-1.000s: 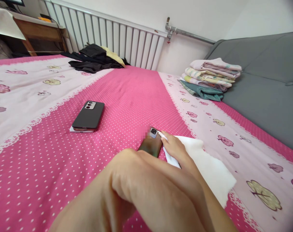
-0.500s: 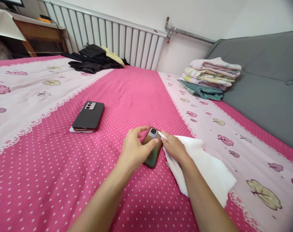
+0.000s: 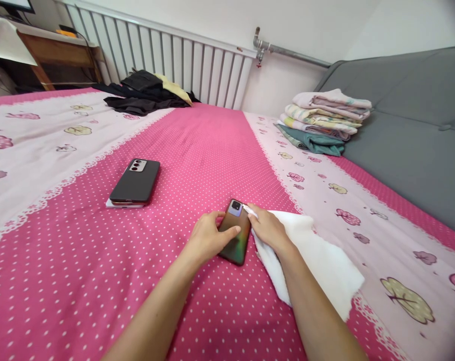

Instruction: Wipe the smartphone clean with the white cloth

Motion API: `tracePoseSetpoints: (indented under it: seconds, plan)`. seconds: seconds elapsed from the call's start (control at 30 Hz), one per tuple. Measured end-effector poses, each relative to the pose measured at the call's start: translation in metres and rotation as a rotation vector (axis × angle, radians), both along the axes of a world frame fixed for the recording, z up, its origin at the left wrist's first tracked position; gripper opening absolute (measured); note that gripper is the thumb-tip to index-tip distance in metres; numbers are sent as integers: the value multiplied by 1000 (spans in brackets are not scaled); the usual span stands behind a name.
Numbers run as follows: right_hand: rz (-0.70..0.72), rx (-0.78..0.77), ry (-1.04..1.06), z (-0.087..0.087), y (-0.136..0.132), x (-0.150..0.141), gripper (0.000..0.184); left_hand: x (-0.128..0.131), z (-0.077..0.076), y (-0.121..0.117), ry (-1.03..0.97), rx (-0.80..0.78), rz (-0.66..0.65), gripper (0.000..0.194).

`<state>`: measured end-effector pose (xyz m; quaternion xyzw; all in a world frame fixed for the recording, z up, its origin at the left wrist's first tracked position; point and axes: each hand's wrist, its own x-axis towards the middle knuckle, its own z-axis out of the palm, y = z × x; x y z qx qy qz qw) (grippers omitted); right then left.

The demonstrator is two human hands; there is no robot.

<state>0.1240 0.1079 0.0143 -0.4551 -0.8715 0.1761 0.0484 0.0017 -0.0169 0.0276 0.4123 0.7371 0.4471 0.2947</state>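
Observation:
A smartphone (image 3: 237,239) with a brownish-green sheen on its back lies on the pink bedspread, camera side up. My left hand (image 3: 211,235) grips it from the left, thumb across the back and fingers at the left edge. At the upper right edge of that phone, my right hand (image 3: 264,224) pinches a corner of a white cloth (image 3: 321,265). The rest of the cloth spreads over the bed to the right, partly beneath my right forearm.
To the left, a dark grey phone (image 3: 136,183) rests on top of a lighter one. Dark clothes (image 3: 143,93) lie toward the radiator (image 3: 167,55). Folded fabrics (image 3: 321,120) are stacked by the grey headboard (image 3: 411,100).
My left hand has slid down slightly along the phone, its fingers now lower on the left edge. The right hand with the cloth stays near the phone's upper right edge.

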Motion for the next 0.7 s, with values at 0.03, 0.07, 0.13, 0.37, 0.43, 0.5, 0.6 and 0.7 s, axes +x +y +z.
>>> tracePoseSetpoints:
  seconds: [0.03,0.07,0.13,0.37,0.43,0.5,0.6,0.7]
  plan:
    - [11,-1,8,0,0,1,46,0,1,-1,-1,1,-14,41]
    - [24,-4,17,0,1,1,44,1,2,-2,12,-6,-31,40]
    - [61,-13,39,0,1,3,41,3,4,-5,78,-42,-68,41]
    - [247,-91,126,4,-1,6,26,5,10,-8,302,-172,-170,34]
    - [281,-109,128,6,-1,7,21,4,11,-7,371,-218,-173,31]
    - [306,-122,131,7,-2,8,19,3,11,-7,441,-256,-180,32]
    - [350,-165,153,8,-2,9,18,3,12,-8,524,-288,-191,34]
    - [352,-213,159,8,-2,9,19,4,13,-8,578,-312,-200,35]
